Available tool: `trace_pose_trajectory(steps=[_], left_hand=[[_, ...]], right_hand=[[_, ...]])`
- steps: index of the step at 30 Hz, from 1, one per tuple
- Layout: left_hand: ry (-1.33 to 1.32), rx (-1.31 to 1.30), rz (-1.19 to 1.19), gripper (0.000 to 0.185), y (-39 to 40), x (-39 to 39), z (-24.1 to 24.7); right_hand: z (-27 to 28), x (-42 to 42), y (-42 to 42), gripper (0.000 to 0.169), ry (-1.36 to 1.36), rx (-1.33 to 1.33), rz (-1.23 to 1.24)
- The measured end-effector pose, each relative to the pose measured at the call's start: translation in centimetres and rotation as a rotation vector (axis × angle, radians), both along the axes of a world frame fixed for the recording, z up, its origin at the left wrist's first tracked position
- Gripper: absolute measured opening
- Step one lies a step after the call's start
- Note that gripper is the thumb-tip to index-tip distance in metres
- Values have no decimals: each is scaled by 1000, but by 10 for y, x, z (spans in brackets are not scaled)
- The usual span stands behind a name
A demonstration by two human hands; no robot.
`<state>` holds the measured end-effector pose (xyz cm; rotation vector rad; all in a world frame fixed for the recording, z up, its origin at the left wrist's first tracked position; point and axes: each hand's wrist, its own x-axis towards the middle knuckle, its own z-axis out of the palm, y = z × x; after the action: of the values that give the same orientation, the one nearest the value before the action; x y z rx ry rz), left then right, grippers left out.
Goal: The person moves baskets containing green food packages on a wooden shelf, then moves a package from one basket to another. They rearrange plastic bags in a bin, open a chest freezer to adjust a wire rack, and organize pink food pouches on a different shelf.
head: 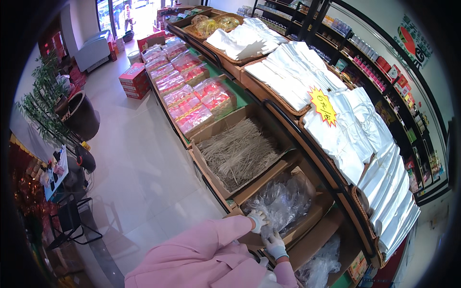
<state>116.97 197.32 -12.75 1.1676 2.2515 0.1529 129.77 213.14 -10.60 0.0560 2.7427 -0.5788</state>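
Note:
A cardboard box lined with a crumpled clear plastic bag (284, 198) stands before me on the lower display shelf. My left hand (258, 220), in a white glove, grips the bag's near edge at the box's left side. A little lower and to the right, my right hand (275, 245), gloved as well, pinches the same plastic, its fingers partly hidden in the folds. What lies inside the bag cannot be made out. Just beyond sits an open cardboard box (207, 163) of thin, dry, pale noodle-like sticks (241, 151).
Red-and-clear packets (191, 108) fill the shelf farther along. Above, wicker baskets (275, 95) hold stacked white plastic bags (291, 72) and a yellow price sign (323, 106). Another plastic-lined box (320, 259) is at lower right. Red cartons (134, 81), a potted plant (81, 115) and a folding chair (70, 219) stand on the floor.

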Motion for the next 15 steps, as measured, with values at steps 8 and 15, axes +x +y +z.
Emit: trace_pose_trajectory(steps=[8, 15], left_hand=[[91, 204, -2, 28, 9, 27, 41], [235, 320, 64, 23, 12, 60, 89]], right_hand=[[3, 3, -4, 39, 215, -61, -76], [65, 16, -8, 25, 403, -199, 42]])
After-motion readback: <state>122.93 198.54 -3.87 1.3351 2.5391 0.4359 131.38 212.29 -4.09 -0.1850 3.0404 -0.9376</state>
